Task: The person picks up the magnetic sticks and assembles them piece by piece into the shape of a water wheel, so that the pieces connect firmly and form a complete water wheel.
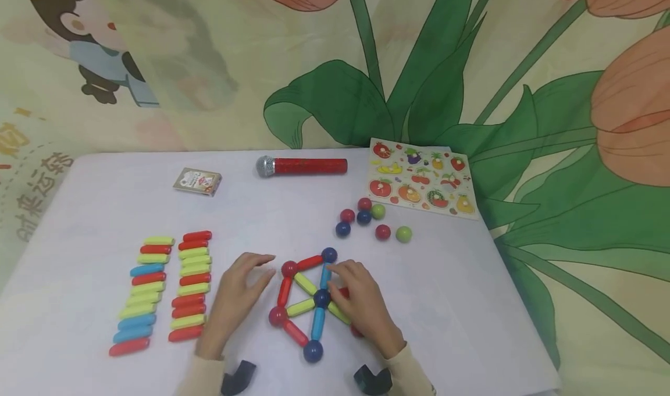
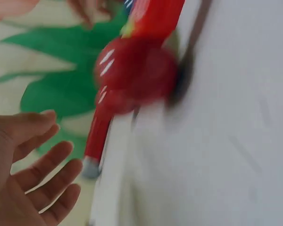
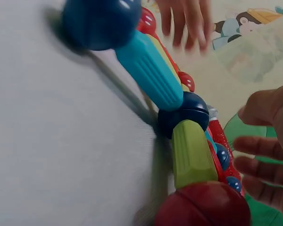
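A flat frame of magnetic rods and balls lies on the white table, with a dark blue ball (image 1: 321, 298) at its centre. Light green rods (image 1: 301, 308) and blue rods (image 1: 317, 324) run out from that hub, and red rods (image 1: 295, 333) link the outer balls. My left hand (image 1: 235, 297) is held to the left of the frame, fingers loosely bent around nothing; a red ball (image 2: 137, 73) is nearest it. Over the frame's right side hovers my right hand (image 1: 365, 303), hiding part of it. Its relaxed fingers (image 3: 259, 167) stand apart from the rods in the right wrist view.
Two columns of loose red, green and blue rods (image 1: 143, 298) lie at the left. Several loose balls (image 1: 382, 232) sit behind the frame, near a fruit picture board (image 1: 419, 198). A red microphone (image 1: 309, 166) and a small card box (image 1: 198, 181) are farther back.
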Motion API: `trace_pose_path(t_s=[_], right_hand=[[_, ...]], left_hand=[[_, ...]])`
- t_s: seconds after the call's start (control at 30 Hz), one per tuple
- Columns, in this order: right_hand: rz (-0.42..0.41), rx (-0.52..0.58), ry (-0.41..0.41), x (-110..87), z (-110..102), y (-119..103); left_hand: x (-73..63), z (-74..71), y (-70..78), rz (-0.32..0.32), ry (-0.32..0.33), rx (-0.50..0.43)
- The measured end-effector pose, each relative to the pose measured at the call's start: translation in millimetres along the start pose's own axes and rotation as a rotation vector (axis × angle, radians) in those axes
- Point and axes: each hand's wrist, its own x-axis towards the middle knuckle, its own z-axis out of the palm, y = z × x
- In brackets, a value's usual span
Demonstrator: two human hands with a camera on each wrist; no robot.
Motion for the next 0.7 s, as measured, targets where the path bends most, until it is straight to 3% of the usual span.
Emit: trace_pose_path(t_s=[0.1,0.17,0.3,0.43,0.7], right_hand=[[-0.066,-0.042,-0.042,-8.7,-1,-4],[-0.089,-0.094,-0.091,-13.4,-1,-8],[-0.094,-0.173,-0.147,-18.8,2,-15],[-0.078,-0.201,-0.116,-19.8,6,-19],[-0.074,-0.223,-0.070,-19.9,10,-20]], left_hand=[[-25.0,-36.0,-14.9,-0.073,0.061,0.102],[-42.0,-57.9,-25.1,-0.132,0.065,0.182],[-70.0,-89.3,-43.8,-0.278,-0.059,0.314],[-80.8,-96.7,-58.3,-0.384,-0.217,0.373],[-84.6,-89.5,-68.0,-0.407,-0.296,0.346]])
